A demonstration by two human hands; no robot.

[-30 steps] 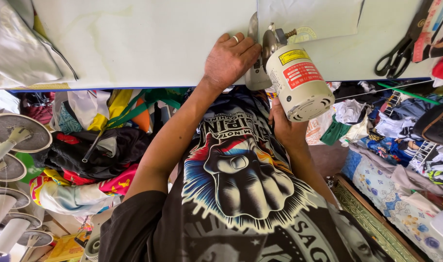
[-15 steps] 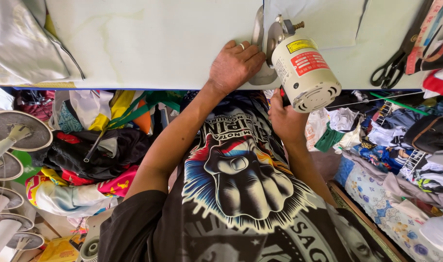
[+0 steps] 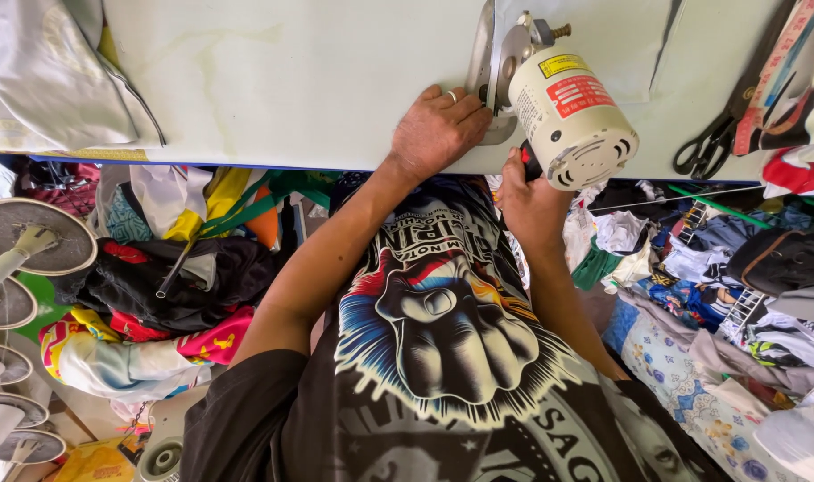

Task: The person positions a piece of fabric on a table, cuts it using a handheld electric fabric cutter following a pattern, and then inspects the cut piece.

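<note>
A cream electric fabric cutter (image 3: pixel 563 112) with red and yellow labels stands at the near edge of a table (image 3: pixel 193 153) covered with pale green cloth (image 3: pixel 291 71). My right hand (image 3: pixel 529 201) grips the cutter's handle from below the motor. My left hand (image 3: pixel 435 129), a ring on one finger, lies flat on the cloth just left of the cutter's base plate, pressing it down. The blade is hidden behind the motor housing.
Black scissors (image 3: pixel 714 143) lie on the table at the right beside coloured cloth scraps (image 3: pixel 795 125). A folded grey-white fabric (image 3: pixel 41 80) sits at the left. Below the table, heaps of mixed clothes (image 3: pixel 166 286) and several fan-like discs (image 3: pixel 28 245) crowd the floor.
The cutter and both hands have crept a little to the right and farther along the cloth; the view has shifted with them.
</note>
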